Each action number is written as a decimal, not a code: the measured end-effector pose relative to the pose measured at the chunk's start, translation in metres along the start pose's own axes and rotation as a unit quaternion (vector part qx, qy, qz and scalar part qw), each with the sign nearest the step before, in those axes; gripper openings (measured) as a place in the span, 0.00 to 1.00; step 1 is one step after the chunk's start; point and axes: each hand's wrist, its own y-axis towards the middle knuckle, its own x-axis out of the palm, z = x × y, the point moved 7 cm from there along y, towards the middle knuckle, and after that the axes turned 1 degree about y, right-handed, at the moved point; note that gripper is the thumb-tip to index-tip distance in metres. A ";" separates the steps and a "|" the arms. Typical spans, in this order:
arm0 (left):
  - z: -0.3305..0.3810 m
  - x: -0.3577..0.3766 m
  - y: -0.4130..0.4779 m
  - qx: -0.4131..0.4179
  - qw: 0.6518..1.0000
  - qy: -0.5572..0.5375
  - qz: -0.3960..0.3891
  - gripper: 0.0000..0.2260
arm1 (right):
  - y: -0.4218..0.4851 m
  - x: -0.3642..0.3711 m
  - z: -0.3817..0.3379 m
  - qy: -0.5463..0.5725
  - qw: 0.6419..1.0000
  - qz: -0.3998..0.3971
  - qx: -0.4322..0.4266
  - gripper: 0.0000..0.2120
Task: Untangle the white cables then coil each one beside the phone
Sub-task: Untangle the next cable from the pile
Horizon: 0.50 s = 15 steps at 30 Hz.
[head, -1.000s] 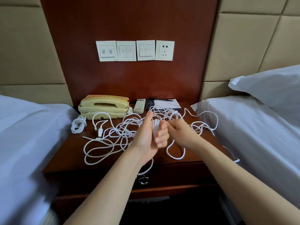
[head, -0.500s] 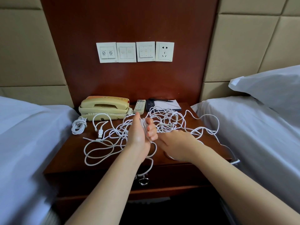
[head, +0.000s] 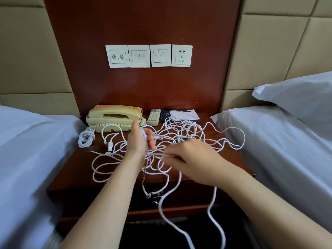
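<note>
1. Two beds with white sheets flanked the scene, left bed (head: 27, 150) and right bed (head: 287, 150). A white pillow (head: 301, 97) lay on the right one.
2. A dark red wood wall panel (head: 143, 24) stood behind, between beige padded panels.
3. The dark brown wooden nightstand surface (head: 79, 166) sat between the beds and carried everything else.
4. The tangle of thin white cables (head: 186, 133) was spread over the middle and right of the surface, right of the phone. It was still knotted, and two strands hung off the front edge.
5. The left hand (head: 138, 141) was upright over the middle of the surface, fingers curled round a small wound bundle of white cable (head: 143, 134).
6. The right hand (head: 190, 159) was palm down just right of the left hand. Its fingers were blurred but pinched a white strand (head: 161, 155) running out of the tangle.
7. A beige corded desk phone (head: 113, 117) sat at the back left of the surface, handset on its cradle.
8. A row of four white switch and socket plates (head: 149, 56) was on the wood panel.
9. A white notepad in a dark folder (head: 183, 115) lay at the back right, with a pen on it.
10. One finished white cable coil (head: 86, 139) lay just beside the phone's front left corner.
11. A white remote control (head: 153, 117) lay between the phone and the notepad.
12. A white USB plug (head: 110, 148) lay in front of the phone, left of the left hand.
</note>
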 end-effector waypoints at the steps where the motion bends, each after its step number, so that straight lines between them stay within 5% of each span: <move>1: -0.004 0.006 -0.002 -0.017 0.999 0.024 -0.020 0.26 | 0.001 -0.007 0.004 0.022 0.999 0.038 0.003 0.14; 7: -0.026 0.043 -0.025 -0.048 0.974 0.133 -0.175 0.31 | 0.004 -0.023 0.053 0.125 0.974 0.163 0.090 0.09; 15: -0.025 0.067 -0.062 -0.099 0.943 0.113 -0.298 0.25 | -0.001 -0.020 0.091 0.275 0.933 0.181 0.147 0.17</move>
